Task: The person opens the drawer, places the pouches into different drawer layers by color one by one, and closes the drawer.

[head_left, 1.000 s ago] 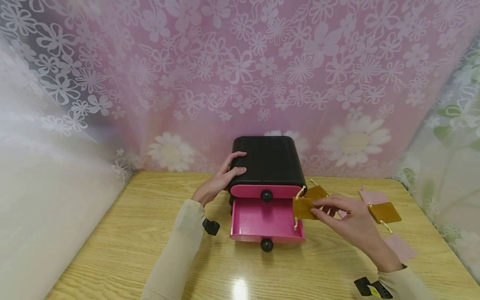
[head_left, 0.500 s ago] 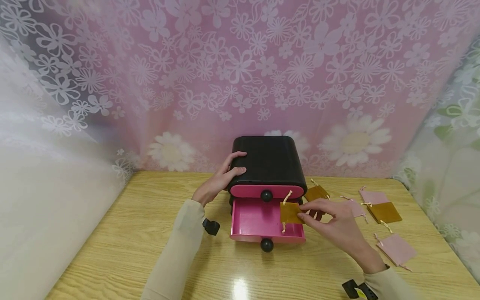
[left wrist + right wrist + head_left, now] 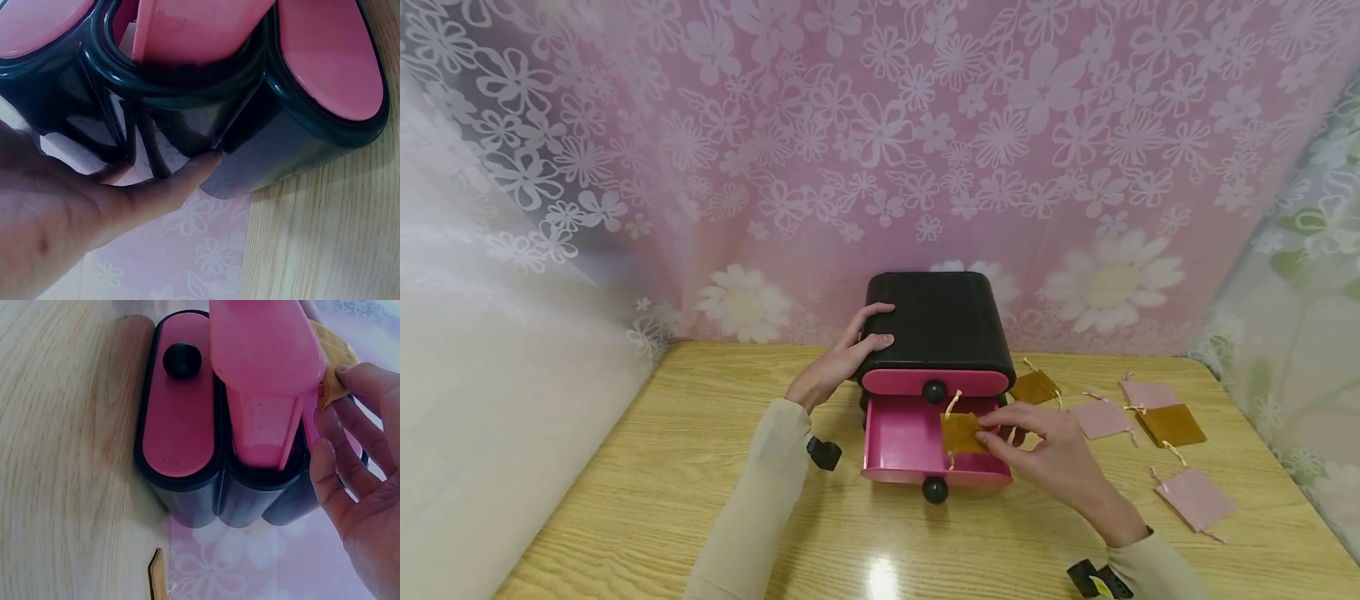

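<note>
A black cabinet (image 3: 936, 321) with pink drawers and round black knobs stands on the table. Its middle drawer (image 3: 898, 437) is pulled out, and the top drawer (image 3: 880, 382) is closed. My left hand (image 3: 835, 367) rests against the cabinet's left side, two digits lying on its top; the left wrist view has the fingers pressing the side wall (image 3: 181, 134). Thumb and fingers of my right hand (image 3: 1052, 446) pinch a small mustard drawstring pouch (image 3: 958, 433) above the open drawer. In the right wrist view, the drawer front (image 3: 269, 350) partly hides this pouch (image 3: 337, 356).
To the cabinet's right, another mustard pouch (image 3: 1036, 387) and a pink pouch (image 3: 1097, 418) lie on the wooden table (image 3: 647, 467). Farther right are a pink pouch (image 3: 1148, 393) overlapped by a mustard one (image 3: 1174, 425), and a pink pouch (image 3: 1197, 498) nearer me. A floral curtain (image 3: 820, 167) hangs behind.
My right hand has carried the mustard pouch leftward, from the open drawer's right edge to over its inside. The left hand and the cabinet stay where they were.
</note>
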Demonstrator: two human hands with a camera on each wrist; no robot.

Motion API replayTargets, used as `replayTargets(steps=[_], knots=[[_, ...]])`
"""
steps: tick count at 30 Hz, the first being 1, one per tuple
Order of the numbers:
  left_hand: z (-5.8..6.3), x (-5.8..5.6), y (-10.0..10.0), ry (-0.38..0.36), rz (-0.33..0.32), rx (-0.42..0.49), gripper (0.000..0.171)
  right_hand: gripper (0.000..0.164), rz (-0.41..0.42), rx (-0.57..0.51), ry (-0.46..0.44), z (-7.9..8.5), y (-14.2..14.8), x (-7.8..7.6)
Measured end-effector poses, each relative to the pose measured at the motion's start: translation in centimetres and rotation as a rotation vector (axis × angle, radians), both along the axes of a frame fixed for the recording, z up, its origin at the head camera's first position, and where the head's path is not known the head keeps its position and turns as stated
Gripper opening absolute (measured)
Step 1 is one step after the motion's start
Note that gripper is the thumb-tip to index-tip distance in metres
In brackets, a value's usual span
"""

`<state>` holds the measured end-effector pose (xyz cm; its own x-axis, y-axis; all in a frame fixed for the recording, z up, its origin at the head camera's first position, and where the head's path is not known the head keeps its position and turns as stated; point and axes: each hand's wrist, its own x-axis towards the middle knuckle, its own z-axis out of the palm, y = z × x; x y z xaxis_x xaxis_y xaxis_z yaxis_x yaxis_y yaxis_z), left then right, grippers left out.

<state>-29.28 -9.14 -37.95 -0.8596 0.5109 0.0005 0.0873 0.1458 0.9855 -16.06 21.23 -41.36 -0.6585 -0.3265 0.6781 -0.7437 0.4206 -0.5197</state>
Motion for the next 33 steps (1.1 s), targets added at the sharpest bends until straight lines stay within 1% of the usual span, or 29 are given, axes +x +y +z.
replayTargets(steps=[5,12,19,23,27,33], knots=[[0.0,-0.1,0.1,0.004,-0.001,0.003,0.047,0.037,0.006,0.015,0.010,-0.2,-0.4,-0.2],[0.1,-0.1,0.1,0.012,0.001,-0.008,0.046,0.036,0.009,0.045,0.014,-0.1,-0.8,-0.1],[0.1,0.0,0.0,0.018,0.003,-0.017,0.046,0.036,0.025,0.095,0.069,0.1,-1.2,-0.3],[0.0,0.0,0.0,0.019,0.007,-0.031,0.046,0.032,0.019,0.142,0.043,0.1,-1.3,-0.4],[0.0,0.0,-0.1,0.018,0.004,-0.019,0.046,0.030,0.008,0.174,0.012,0.0,-1.4,-0.4],[0.1,0.1,0.0,0.004,-0.003,-0.005,0.046,0.027,-0.011,0.219,0.026,-0.1,-1.5,-0.4]])
